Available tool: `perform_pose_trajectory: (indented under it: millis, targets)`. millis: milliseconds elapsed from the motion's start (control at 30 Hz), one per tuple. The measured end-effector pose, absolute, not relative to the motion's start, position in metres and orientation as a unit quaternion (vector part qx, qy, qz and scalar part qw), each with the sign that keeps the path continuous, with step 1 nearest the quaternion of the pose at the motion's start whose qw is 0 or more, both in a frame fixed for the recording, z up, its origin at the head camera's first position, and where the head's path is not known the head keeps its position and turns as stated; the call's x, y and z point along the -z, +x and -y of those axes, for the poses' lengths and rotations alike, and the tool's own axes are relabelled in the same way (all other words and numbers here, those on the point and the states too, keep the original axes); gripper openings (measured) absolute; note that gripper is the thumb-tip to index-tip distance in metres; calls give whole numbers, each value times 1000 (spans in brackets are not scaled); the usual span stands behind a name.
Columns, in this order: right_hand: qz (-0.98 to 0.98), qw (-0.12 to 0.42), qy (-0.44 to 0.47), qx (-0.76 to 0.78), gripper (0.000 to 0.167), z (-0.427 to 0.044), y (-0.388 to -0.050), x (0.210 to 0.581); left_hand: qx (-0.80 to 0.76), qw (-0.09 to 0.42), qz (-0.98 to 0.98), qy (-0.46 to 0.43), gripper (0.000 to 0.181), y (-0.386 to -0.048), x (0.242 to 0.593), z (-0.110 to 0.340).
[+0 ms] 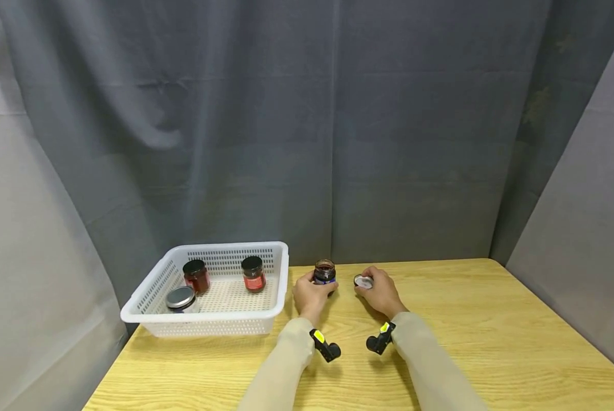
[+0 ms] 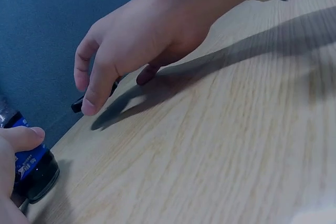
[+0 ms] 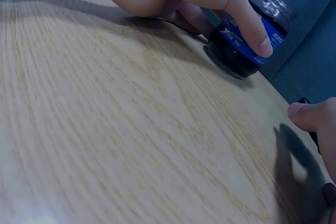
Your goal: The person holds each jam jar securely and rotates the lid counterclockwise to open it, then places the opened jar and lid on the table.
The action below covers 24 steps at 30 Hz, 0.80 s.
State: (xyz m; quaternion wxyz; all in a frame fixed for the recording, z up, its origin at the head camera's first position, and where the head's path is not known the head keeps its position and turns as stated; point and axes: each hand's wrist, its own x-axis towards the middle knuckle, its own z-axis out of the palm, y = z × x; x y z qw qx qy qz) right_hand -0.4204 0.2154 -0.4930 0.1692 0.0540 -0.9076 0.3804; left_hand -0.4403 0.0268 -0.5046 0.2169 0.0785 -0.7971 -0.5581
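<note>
Glossy glass gleaming on the open jar (image 1: 324, 273), smooth inner face on the lid (image 1: 362, 282), wood grain running across the worktop (image 1: 466, 331), perforated plastic basket (image 1: 219, 326), metallic shine on the silver cap (image 1: 180, 297), matt cloth curtain (image 1: 261, 142) hanging creased

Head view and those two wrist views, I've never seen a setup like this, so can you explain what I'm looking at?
There's no robot here, just a person working with bare hands. The wide picture comes from a camera on the head, looking forward and down. The two tilted close-ups come from cameras on the wrists; each catches both hands.

The left hand grips an open jar with a blue label. The right hand pinches a lid, its pale inside showing.

On the wooden table, to the left, sits a white basket holding a silver-lidded jar and two black-lidded jars. Grey cloth hangs behind.
</note>
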Motion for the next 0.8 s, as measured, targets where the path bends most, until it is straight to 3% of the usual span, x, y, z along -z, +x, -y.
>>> perform_pose_trajectory:
  millis: [233,567,800]
  targets:
    - [923,154,33,-352,41,-208,-421,494,543,224,807,67,47,-445,504,-25]
    - [942,121,22,-312,66,-198,-421,501,524,218,822,47,50,-444,507,-25]
    - [950,107,0,-295,69,-193,-424,505,522,220,824,37,54,-441,505,-23]
